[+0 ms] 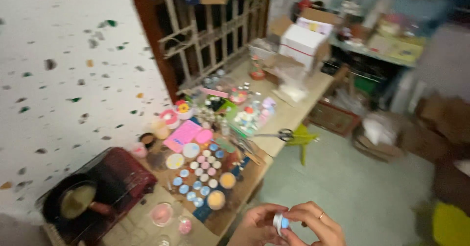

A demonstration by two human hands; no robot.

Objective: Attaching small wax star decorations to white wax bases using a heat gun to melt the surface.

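Note:
At the bottom of the head view both my hands hold one small round silver tin (280, 222) with a blue filling. My left hand (255, 226) pinches it from the left, my right hand (313, 225), with a ring on one finger, grips it from the right. The hands hover over the floor, just off the front edge of a long wooden table (286, 116). On the table close by lie several small round tins (203, 175) of pale blue, pink and white in rows, plus two larger yellow ones (216, 200).
A red stove with a dark pot (78, 202) stands at the table's left end. Scissors (281, 135) lie at the front edge, a pink tray (181, 134) and craft bits behind. White cardboard boxes (301, 42) sit at the far end by a barred window (205, 35).

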